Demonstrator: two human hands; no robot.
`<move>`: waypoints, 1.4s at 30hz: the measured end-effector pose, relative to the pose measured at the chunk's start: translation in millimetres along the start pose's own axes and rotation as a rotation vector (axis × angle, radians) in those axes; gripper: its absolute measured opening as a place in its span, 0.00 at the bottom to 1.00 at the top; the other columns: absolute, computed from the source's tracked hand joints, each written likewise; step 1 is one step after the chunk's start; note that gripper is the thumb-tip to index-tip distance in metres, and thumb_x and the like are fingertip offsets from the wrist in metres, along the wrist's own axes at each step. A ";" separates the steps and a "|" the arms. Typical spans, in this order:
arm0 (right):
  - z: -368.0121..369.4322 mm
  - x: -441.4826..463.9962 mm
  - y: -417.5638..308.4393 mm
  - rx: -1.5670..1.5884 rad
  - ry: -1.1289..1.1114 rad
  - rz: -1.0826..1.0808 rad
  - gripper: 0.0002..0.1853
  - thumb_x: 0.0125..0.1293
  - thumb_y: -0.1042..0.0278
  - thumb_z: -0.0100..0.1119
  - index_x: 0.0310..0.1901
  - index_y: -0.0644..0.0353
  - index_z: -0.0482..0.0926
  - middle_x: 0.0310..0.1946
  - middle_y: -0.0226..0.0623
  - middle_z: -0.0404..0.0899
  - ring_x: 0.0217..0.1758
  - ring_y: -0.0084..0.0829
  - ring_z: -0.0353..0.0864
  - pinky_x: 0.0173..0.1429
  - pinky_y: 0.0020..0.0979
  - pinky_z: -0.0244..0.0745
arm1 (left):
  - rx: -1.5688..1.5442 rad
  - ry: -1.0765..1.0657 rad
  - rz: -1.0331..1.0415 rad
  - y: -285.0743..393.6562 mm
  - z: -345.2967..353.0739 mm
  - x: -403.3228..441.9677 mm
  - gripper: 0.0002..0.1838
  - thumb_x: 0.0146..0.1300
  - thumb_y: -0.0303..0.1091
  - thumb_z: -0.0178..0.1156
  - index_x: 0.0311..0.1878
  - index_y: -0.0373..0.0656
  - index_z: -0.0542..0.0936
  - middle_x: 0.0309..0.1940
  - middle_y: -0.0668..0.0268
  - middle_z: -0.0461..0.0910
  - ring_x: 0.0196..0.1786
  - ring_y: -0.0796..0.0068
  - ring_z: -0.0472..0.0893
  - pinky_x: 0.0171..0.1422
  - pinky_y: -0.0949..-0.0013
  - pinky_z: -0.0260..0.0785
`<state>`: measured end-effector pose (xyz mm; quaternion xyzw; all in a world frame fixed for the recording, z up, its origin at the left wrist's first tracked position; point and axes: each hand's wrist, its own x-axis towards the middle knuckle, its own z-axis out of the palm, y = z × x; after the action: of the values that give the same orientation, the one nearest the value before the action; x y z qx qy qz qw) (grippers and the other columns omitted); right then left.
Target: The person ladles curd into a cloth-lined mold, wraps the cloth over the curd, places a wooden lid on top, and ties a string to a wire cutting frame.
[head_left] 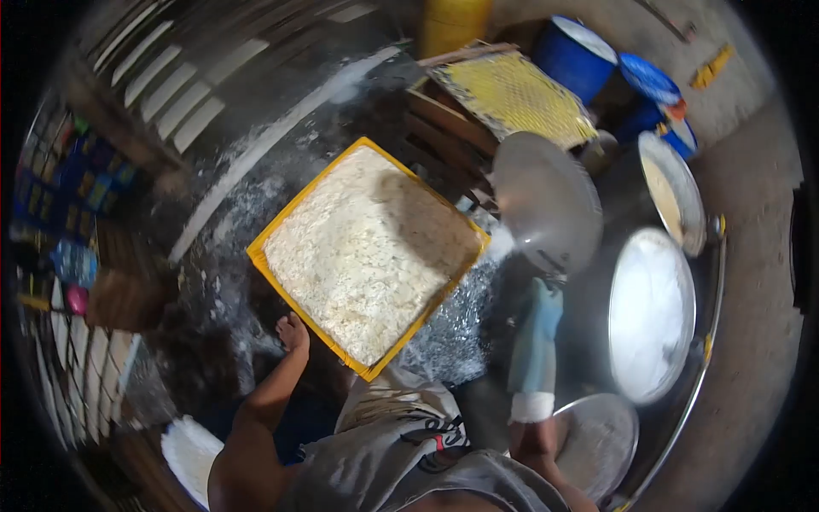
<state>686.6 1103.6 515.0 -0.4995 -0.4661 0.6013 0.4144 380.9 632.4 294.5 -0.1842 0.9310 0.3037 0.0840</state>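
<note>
Gripping with the right hand [544, 311], in a pale blue glove with a white cuff, the handle of a big, round, grey metal pan [546, 200]. Holding the pan's wide part just past the fingers, on the far side of the hand, near the right corner of a yellow square tray [280, 288]. Looks smooth and a bit blurry, too blurry to tell if dotted with holes.

Reaching with the bare left hand [294, 333] to the left near edge of the tray, fingers open and a little bent. Cannot tell if touching it. Filled, inside the straight yellow sides, with soft white lumpy mush [341, 247], bumpy on top and darkened by a shadow on the right.

To the right, beside the gloved arm, set close together: a large round tub of smooth white foam [653, 316], a round tub of tan stuff [661, 192] farther off, and a shiny round tub of greyish liquid [597, 439] nearer. Past the pan, spread over brown wood: a bumpy yellow mesh sheet [516, 94], with a round blue plastic drum [572, 64] behind to the right. Underneath, dark and wet with white splashes: the floor [217, 290].
</note>
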 end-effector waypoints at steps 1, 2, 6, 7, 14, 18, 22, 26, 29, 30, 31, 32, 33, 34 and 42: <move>-27.3 -21.9 -11.5 0.107 0.054 0.014 0.11 0.70 0.64 0.67 0.47 0.59 0.78 0.25 0.30 0.78 0.22 0.25 0.77 0.25 0.29 0.73 | 0.047 0.010 0.124 24.2 -12.4 -2.5 0.28 0.78 0.59 0.51 0.66 0.46 0.73 0.66 0.51 0.73 0.70 0.46 0.72 0.75 0.44 0.63; -55.8 -43.9 -28.4 0.214 0.122 0.020 0.11 0.71 0.63 0.66 0.47 0.58 0.78 0.24 0.30 0.77 0.21 0.26 0.77 0.23 0.30 0.72 | 0.096 0.026 0.247 49.2 -24.5 -4.3 0.26 0.78 0.58 0.52 0.64 0.46 0.74 0.64 0.51 0.74 0.69 0.45 0.72 0.74 0.44 0.64; -254.3 -53.6 114.0 -0.091 0.403 0.206 0.09 0.72 0.59 0.65 0.42 0.52 0.76 0.23 0.28 0.76 0.19 0.25 0.75 0.21 0.33 0.71 | -0.092 0.024 0.880 127.5 25.2 -64.2 0.21 0.79 0.37 0.59 0.67 0.37 0.72 0.63 0.52 0.75 0.65 0.52 0.75 0.69 0.53 0.69; -267.9 -91.8 86.8 0.067 0.474 0.322 0.08 0.72 0.59 0.66 0.41 0.49 0.76 0.23 0.27 0.76 0.19 0.24 0.75 0.21 0.33 0.70 | -0.116 -0.096 1.020 146.1 48.1 -89.1 0.21 0.81 0.37 0.57 0.69 0.37 0.70 0.64 0.53 0.74 0.63 0.57 0.76 0.69 0.55 0.69; -472.8 -275.5 221.4 0.565 1.049 0.646 0.08 0.72 0.62 0.64 0.38 0.52 0.76 0.22 0.29 0.75 0.18 0.25 0.74 0.21 0.31 0.71 | -0.081 -1.356 1.256 226.7 193.4 -471.1 0.23 0.83 0.40 0.53 0.73 0.38 0.67 0.64 0.55 0.73 0.55 0.67 0.78 0.64 0.65 0.71; -575.5 -363.5 237.3 0.399 1.375 0.606 0.08 0.71 0.62 0.63 0.37 0.55 0.78 0.20 0.32 0.75 0.16 0.29 0.74 0.20 0.35 0.69 | 0.248 -1.439 1.583 200.8 207.9 -697.1 0.27 0.82 0.41 0.55 0.77 0.38 0.66 0.67 0.51 0.72 0.62 0.62 0.77 0.68 0.61 0.69; -656.9 -436.3 296.7 0.117 1.506 0.650 0.07 0.72 0.63 0.62 0.38 0.55 0.79 0.19 0.33 0.75 0.15 0.30 0.75 0.18 0.37 0.69 | 0.284 -1.259 1.910 142.2 240.5 -761.5 0.34 0.79 0.42 0.59 0.79 0.34 0.61 0.72 0.42 0.68 0.73 0.47 0.72 0.76 0.54 0.64; -720.7 -460.1 360.0 0.108 1.540 0.759 0.07 0.72 0.63 0.62 0.38 0.55 0.79 0.19 0.33 0.76 0.15 0.29 0.75 0.18 0.37 0.68 | 0.398 -0.947 2.003 121.9 242.6 -781.2 0.39 0.77 0.41 0.61 0.80 0.30 0.58 0.76 0.38 0.64 0.77 0.39 0.66 0.81 0.52 0.58; -762.3 -455.8 413.5 0.181 1.493 0.783 0.07 0.72 0.63 0.63 0.38 0.55 0.79 0.19 0.33 0.76 0.15 0.29 0.75 0.18 0.37 0.68 | 0.432 -0.913 2.029 121.0 242.1 -790.2 0.39 0.78 0.42 0.60 0.82 0.32 0.56 0.77 0.39 0.63 0.79 0.40 0.64 0.82 0.52 0.56; -772.7 -453.3 429.4 0.233 1.460 0.793 0.07 0.72 0.63 0.63 0.38 0.55 0.79 0.19 0.33 0.76 0.15 0.29 0.75 0.18 0.37 0.68 | 0.432 -0.903 2.026 119.7 243.2 -788.6 0.39 0.78 0.42 0.60 0.82 0.33 0.55 0.77 0.39 0.62 0.80 0.41 0.63 0.83 0.52 0.55; -777.8 -447.6 440.5 0.286 1.427 0.801 0.07 0.72 0.63 0.63 0.37 0.55 0.80 0.19 0.32 0.76 0.15 0.29 0.75 0.18 0.37 0.68 | 0.477 -0.889 1.992 119.1 244.8 -787.7 0.40 0.79 0.43 0.60 0.83 0.36 0.53 0.78 0.40 0.62 0.80 0.43 0.62 0.83 0.52 0.54; -784.8 -442.2 450.9 0.347 1.392 0.807 0.07 0.72 0.63 0.63 0.37 0.55 0.80 0.19 0.32 0.76 0.16 0.29 0.75 0.18 0.37 0.68 | 0.507 -0.875 2.004 117.3 246.4 -786.5 0.40 0.79 0.43 0.60 0.83 0.36 0.53 0.78 0.40 0.62 0.80 0.43 0.62 0.83 0.52 0.54; -788.1 -441.1 468.3 0.397 1.358 0.810 0.07 0.72 0.63 0.63 0.37 0.55 0.80 0.19 0.32 0.76 0.16 0.29 0.75 0.18 0.37 0.68 | 0.514 -0.879 1.983 116.6 244.1 -791.9 0.41 0.79 0.44 0.59 0.84 0.37 0.52 0.78 0.41 0.61 0.80 0.43 0.62 0.83 0.52 0.53; -789.4 -438.4 478.9 0.455 1.321 0.813 0.07 0.72 0.63 0.63 0.37 0.55 0.80 0.19 0.32 0.76 0.16 0.29 0.75 0.18 0.36 0.68 | 0.519 -0.883 1.961 116.9 243.9 -792.5 0.41 0.79 0.44 0.59 0.84 0.38 0.52 0.78 0.42 0.61 0.80 0.44 0.62 0.84 0.52 0.53; -752.1 -409.6 485.8 0.770 0.974 0.881 0.08 0.72 0.62 0.64 0.37 0.55 0.80 0.19 0.32 0.77 0.16 0.28 0.75 0.18 0.36 0.68 | 0.506 -0.819 2.069 119.6 249.3 -786.0 0.42 0.77 0.43 0.61 0.84 0.37 0.52 0.77 0.43 0.61 0.79 0.46 0.64 0.83 0.52 0.53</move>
<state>1477.4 711.1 79.3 -0.6684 0.2545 0.5430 0.4399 1066.5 1100.0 369.5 0.8067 0.5735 0.0681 0.1254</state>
